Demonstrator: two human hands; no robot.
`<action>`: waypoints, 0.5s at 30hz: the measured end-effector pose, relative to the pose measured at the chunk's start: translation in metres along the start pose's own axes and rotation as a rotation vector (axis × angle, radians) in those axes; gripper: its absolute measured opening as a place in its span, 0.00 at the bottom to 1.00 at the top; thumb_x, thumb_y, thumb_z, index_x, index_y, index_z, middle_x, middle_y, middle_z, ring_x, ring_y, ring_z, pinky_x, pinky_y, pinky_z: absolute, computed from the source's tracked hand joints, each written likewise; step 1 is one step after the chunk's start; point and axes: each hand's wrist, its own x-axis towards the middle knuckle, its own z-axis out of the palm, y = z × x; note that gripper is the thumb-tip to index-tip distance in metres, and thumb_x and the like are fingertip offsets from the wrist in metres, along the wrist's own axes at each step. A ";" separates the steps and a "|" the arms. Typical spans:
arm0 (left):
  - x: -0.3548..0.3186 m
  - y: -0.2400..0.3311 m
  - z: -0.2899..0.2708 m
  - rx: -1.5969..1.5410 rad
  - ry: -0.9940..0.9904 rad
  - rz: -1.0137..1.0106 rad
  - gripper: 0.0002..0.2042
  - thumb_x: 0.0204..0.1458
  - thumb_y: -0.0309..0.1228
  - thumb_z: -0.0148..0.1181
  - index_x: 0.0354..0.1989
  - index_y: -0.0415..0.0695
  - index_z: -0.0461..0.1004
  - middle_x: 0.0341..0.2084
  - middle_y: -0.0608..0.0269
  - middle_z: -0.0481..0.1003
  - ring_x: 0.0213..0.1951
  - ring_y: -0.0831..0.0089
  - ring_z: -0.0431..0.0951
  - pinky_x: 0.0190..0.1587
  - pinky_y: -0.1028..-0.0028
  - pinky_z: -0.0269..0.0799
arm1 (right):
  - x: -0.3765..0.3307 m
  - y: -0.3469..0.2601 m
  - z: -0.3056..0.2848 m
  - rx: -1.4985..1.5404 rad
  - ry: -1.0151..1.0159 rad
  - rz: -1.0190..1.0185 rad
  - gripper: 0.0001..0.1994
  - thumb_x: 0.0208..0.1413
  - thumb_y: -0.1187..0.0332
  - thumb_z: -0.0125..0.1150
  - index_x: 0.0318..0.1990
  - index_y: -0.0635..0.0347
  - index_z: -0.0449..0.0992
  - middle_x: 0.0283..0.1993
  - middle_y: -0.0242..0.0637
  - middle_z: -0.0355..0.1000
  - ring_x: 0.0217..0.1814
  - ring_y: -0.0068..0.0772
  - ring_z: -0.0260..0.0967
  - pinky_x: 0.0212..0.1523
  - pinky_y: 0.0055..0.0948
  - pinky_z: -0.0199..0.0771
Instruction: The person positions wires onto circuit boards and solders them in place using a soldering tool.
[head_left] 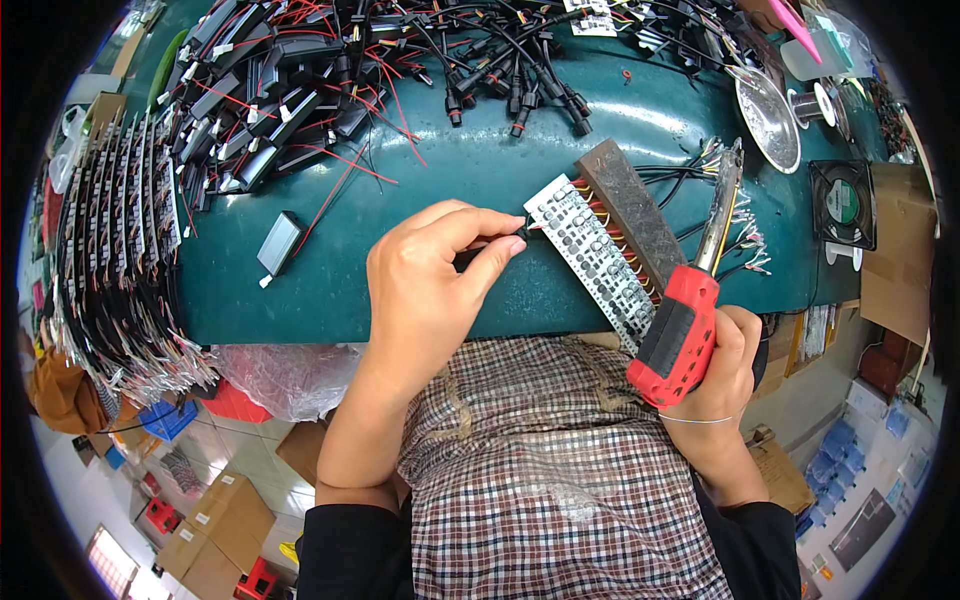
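My left hand (425, 275) is closed in a pinch, thumb and forefinger on a thin wire (533, 228) at the upper left edge of a white circuit board panel (590, 255). The panel carries rows of small components and lies slanted on the green table. Against its far right side rests a dark, worn bar (632, 212), with red and yellow wires between the two. My right hand (728, 365) is wrapped round the grip of a red and black soldering gun (680, 335). The gun's metal tip points up and away, over black cables with stripped ends (745, 240).
Black driver boxes (255, 120) with red leads and connector cables (515, 90) pile up at the back. One grey box (281, 243) lies apart. Wired strips (115, 230) hang over the left edge. A metal dish (768, 120), solder spool (810, 105) and fan (842, 205) stand right.
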 end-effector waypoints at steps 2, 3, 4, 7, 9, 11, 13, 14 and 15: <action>0.006 -0.006 -0.004 0.067 0.001 0.116 0.08 0.48 0.19 0.73 0.38 0.38 0.86 0.30 0.61 0.82 0.30 0.74 0.81 0.33 0.77 0.75 | 0.000 0.000 0.000 0.003 0.001 0.009 0.42 0.34 0.69 0.85 0.59 0.63 0.66 0.49 0.48 0.66 0.42 0.51 0.73 0.34 0.42 0.77; 0.009 -0.006 -0.006 0.186 0.014 0.280 0.09 0.45 0.19 0.73 0.36 0.39 0.86 0.29 0.62 0.82 0.29 0.72 0.80 0.32 0.76 0.74 | 0.000 -0.001 0.000 0.001 0.004 0.009 0.42 0.34 0.69 0.85 0.59 0.63 0.66 0.49 0.48 0.66 0.42 0.51 0.73 0.34 0.41 0.77; 0.011 -0.005 -0.007 0.304 0.028 0.444 0.09 0.43 0.19 0.73 0.35 0.40 0.85 0.29 0.63 0.81 0.28 0.70 0.79 0.30 0.74 0.73 | 0.000 -0.001 0.000 -0.002 0.007 0.010 0.41 0.34 0.69 0.85 0.59 0.63 0.66 0.49 0.48 0.66 0.42 0.51 0.73 0.34 0.41 0.77; 0.014 -0.001 -0.008 0.436 0.032 0.569 0.09 0.39 0.20 0.74 0.32 0.42 0.85 0.27 0.64 0.80 0.28 0.68 0.78 0.28 0.72 0.72 | 0.000 -0.001 0.001 -0.007 0.007 0.012 0.41 0.34 0.69 0.85 0.59 0.62 0.67 0.49 0.48 0.66 0.42 0.51 0.73 0.35 0.42 0.77; 0.016 -0.004 -0.008 0.448 0.039 0.621 0.09 0.39 0.20 0.73 0.31 0.42 0.84 0.26 0.65 0.80 0.27 0.69 0.78 0.27 0.72 0.71 | 0.000 -0.002 -0.002 0.025 -0.016 0.034 0.40 0.37 0.70 0.84 0.59 0.62 0.65 0.49 0.47 0.67 0.45 0.51 0.71 0.39 0.42 0.76; 0.018 -0.006 -0.009 0.461 0.045 0.672 0.09 0.40 0.19 0.73 0.31 0.43 0.84 0.26 0.65 0.80 0.27 0.70 0.78 0.27 0.72 0.71 | 0.002 -0.001 -0.006 0.058 -0.041 0.055 0.39 0.39 0.72 0.83 0.59 0.61 0.64 0.49 0.46 0.67 0.47 0.51 0.70 0.44 0.42 0.74; 0.019 -0.007 -0.010 0.477 0.028 0.730 0.09 0.39 0.19 0.72 0.31 0.43 0.84 0.26 0.65 0.80 0.27 0.70 0.78 0.26 0.72 0.71 | 0.003 0.006 -0.010 0.113 0.039 -0.064 0.40 0.37 0.66 0.86 0.59 0.62 0.67 0.49 0.45 0.67 0.43 0.45 0.73 0.35 0.36 0.75; 0.020 -0.009 -0.010 0.478 0.027 0.728 0.09 0.39 0.19 0.72 0.31 0.43 0.84 0.26 0.65 0.80 0.27 0.70 0.78 0.26 0.72 0.71 | -0.004 0.011 -0.011 0.114 0.038 -0.064 0.40 0.37 0.66 0.86 0.59 0.62 0.67 0.49 0.45 0.67 0.43 0.45 0.73 0.35 0.36 0.75; 0.021 -0.012 -0.010 0.456 0.026 0.749 0.10 0.39 0.20 0.72 0.31 0.43 0.84 0.26 0.65 0.80 0.27 0.70 0.78 0.26 0.72 0.72 | -0.017 0.016 -0.012 0.199 0.049 0.040 0.39 0.40 0.66 0.85 0.59 0.62 0.67 0.47 0.43 0.68 0.42 0.41 0.72 0.36 0.34 0.74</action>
